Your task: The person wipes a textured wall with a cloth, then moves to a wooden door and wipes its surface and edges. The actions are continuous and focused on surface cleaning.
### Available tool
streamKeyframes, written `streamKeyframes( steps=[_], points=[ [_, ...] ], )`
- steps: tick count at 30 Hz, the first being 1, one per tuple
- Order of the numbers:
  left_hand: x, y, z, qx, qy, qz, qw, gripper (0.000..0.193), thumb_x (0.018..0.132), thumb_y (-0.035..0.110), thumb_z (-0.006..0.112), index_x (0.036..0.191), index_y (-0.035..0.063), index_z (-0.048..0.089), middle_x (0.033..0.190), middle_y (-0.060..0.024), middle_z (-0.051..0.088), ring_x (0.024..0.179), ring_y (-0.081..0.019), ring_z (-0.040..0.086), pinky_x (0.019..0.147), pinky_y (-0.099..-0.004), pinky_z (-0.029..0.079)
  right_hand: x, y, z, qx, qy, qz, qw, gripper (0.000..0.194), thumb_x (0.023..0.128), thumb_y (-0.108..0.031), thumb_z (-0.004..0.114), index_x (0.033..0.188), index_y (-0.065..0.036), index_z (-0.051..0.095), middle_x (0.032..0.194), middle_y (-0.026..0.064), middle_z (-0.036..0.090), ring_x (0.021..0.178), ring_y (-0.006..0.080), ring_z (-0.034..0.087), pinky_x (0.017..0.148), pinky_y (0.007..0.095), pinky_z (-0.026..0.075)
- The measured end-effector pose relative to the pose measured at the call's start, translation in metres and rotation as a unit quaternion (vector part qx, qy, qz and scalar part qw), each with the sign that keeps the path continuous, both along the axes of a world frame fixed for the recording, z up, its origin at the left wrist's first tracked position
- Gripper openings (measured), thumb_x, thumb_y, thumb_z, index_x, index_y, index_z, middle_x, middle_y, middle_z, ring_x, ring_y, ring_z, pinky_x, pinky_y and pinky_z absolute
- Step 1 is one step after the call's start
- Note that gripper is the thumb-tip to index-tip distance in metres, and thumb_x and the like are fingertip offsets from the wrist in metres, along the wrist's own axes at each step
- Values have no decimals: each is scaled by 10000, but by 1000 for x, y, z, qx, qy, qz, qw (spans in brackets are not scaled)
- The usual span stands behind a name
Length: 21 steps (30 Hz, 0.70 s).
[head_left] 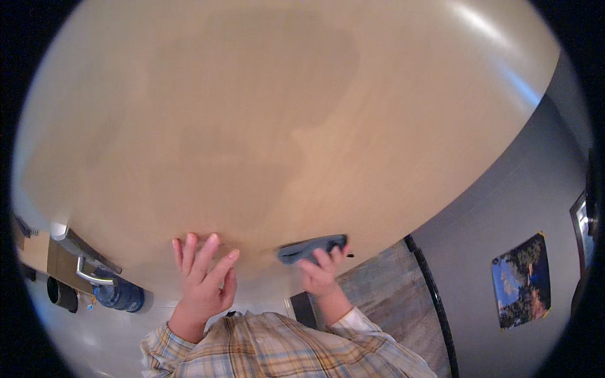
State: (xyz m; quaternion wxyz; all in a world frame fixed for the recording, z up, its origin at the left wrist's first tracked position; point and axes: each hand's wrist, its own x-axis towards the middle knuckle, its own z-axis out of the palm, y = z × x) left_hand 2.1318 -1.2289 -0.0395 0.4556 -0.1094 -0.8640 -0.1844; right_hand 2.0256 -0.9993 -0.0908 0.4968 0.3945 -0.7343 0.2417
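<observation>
A broad, light wood-grain door (246, 141) fills most of the view, marked by darker patches that may be shadow or damp. On its face lies a flattened grey-blue cloth (309, 248), seemingly folded. My right hand (324, 271) presses this cloth to the surface, its fingers slightly blurred. To the left, my left hand (205, 276) is held up with fingers apart and nothing in it. Its fingertips are at the door's face; whether they touch is hard to tell. A metal lever handle (94, 274) sticks out at the door's lower left edge.
Beyond the handle are a large blue water bottle (120, 293) and a black bin (62, 294). At right, a grey wall (468, 227) carries a picture (522, 283), with a black strip (432, 288) along its base. Wood-look flooring (392, 288) lies below.
</observation>
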Motion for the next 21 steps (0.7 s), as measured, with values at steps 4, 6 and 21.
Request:
streamKeyframes(
  steps=[4,6,21],
  points=[
    [-13,26,-6,-27,-6,-18,999,375,707,83,576,1073,158,611,1348,-90,378,1325,-373,148,1061,-528,34,-7,26,-13,96,8,13,995,270,692,-126,532,841,-300,675,1080,-47,561,1159,221,362,1054,494,97],
    [-17,33,-6,-24,0,-10,1000,377,711,88,578,1081,160,609,1361,-85,360,1332,-381,110,1059,-530,11,-19,48,-1,41,20,-1,999,238,698,-122,539,813,-286,668,1134,-14,537,1182,242,348,1057,492,89],
    [-31,51,-19,-58,16,83,995,443,751,85,579,1187,137,521,1436,-156,194,1329,-422,11,1040,-557,-8,-38,126,-39,-109,-68,-115,985,391,844,-95,468,1212,-17,362,1421,258,119,1292,480,81,1017,586,55]
  ],
)
